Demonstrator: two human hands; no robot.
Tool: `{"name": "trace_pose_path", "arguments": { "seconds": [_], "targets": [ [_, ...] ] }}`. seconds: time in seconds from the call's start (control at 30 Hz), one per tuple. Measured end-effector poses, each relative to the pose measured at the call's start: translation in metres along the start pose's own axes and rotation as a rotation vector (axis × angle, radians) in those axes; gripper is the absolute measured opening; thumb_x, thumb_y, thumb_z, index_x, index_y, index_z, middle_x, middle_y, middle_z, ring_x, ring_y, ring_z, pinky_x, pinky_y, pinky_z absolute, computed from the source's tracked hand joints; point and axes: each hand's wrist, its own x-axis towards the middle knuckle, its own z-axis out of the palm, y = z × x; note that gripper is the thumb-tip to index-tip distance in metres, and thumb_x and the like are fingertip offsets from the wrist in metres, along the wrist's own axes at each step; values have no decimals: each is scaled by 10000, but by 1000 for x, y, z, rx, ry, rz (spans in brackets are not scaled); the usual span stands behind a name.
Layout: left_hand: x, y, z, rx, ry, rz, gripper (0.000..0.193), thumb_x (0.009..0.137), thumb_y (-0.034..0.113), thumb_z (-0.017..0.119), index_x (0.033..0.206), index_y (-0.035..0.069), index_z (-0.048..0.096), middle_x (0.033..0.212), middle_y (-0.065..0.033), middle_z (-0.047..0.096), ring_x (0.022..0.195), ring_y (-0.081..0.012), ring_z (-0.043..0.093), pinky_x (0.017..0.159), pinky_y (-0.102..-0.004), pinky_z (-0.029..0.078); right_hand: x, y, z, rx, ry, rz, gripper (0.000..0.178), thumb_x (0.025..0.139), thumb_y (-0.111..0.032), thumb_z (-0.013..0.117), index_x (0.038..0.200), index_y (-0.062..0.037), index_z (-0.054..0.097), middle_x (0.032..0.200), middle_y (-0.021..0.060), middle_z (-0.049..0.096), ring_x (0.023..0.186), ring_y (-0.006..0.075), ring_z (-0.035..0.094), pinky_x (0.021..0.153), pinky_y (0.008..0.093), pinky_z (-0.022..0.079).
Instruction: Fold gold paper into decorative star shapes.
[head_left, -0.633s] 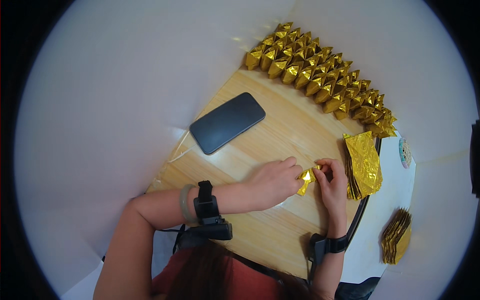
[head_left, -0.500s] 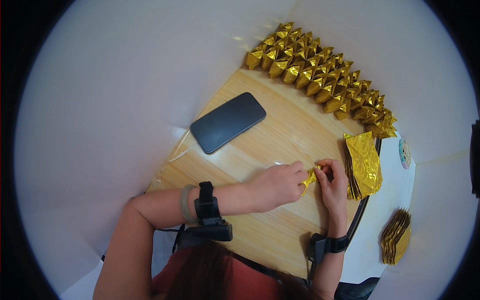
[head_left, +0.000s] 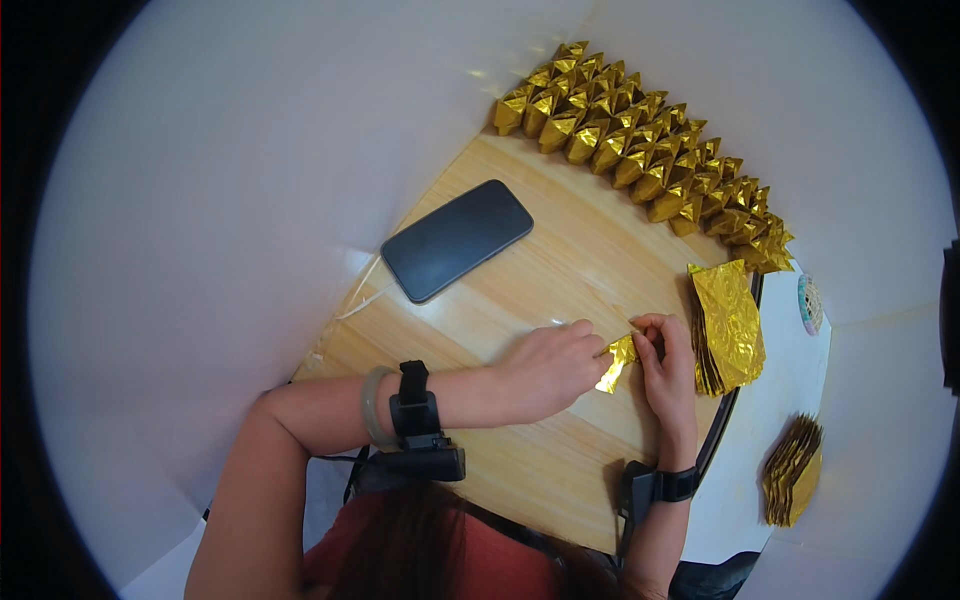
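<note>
A small piece of shiny gold foil paper point(head_left: 618, 362), partly folded, is stretched between my two hands above the wooden table. My left hand point(head_left: 555, 370) is closed, its fingertips at the paper's left edge. On the other side, my right hand point(head_left: 664, 352) pinches the paper's upper right part between thumb and fingers. Close by on the right lies a stack of gold foil sheets point(head_left: 728, 325). Several folded gold paper ingots point(head_left: 620, 130) stand in tight rows along the table's far edge.
A dark phone point(head_left: 458, 240) with a white cable point(head_left: 365, 304) lies at the far left of the wooden table point(head_left: 530, 480). Beyond the table's right edge are another gold paper stack point(head_left: 792, 474) and a small round patterned object point(head_left: 810, 305). White walls enclose the table.
The gold paper between my hands now shows a wider, brighter flat face. My left hand has shifted slightly left, while my right hand stays almost in place.
</note>
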Motion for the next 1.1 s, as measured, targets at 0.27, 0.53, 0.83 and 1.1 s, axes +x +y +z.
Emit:
{"name": "trace_pose_path", "arguments": {
  "seconds": [0.27, 0.53, 0.83, 1.1],
  "targets": [
    [8, -1, -8, -20, -132, -48, 289, 768, 152, 614, 1047, 88, 651, 936, -77, 579, 907, -243, 534, 764, -340, 485, -2, 3, 0, -25, 28, -23, 168, 808, -25, 645, 967, -43, 593, 805, 89, 499, 772, 243, 484, 710, 351, 400],
    [4, -6, 4, 183, -130, 159, 405, 831, 129, 532, 1232, 130, 588, 1354, -52, 489, 1307, -281, 376, 1052, -469, 345, -1, 6, -2, -271, 146, -62, 231, 799, -78, 677, 1009, -57, 582, 924, 98, 528, 903, 276, 507, 825, 394, 383],
    [8, -13, -5, 143, -261, 108, 412, 836, 117, 532, 1236, 190, 597, 1431, 9, 435, 1383, -271, 288, 1091, -531, 279, -1, 14, -5, -213, 201, -35, 200, 832, -41, 626, 1028, -39, 582, 965, 123, 536, 962, 299, 511, 855, 376, 407],
    [17, -39, -26, 133, -56, -58, 264, 768, 124, 600, 960, 233, 744, 1214, -38, 553, 1205, -254, 434, 1006, -432, 354, -5, 15, -4, -174, 201, 24, 163, 827, -38, 628, 989, -38, 611, 928, 118, 547, 907, 272, 526, 799, 351, 429]
  ]
}}
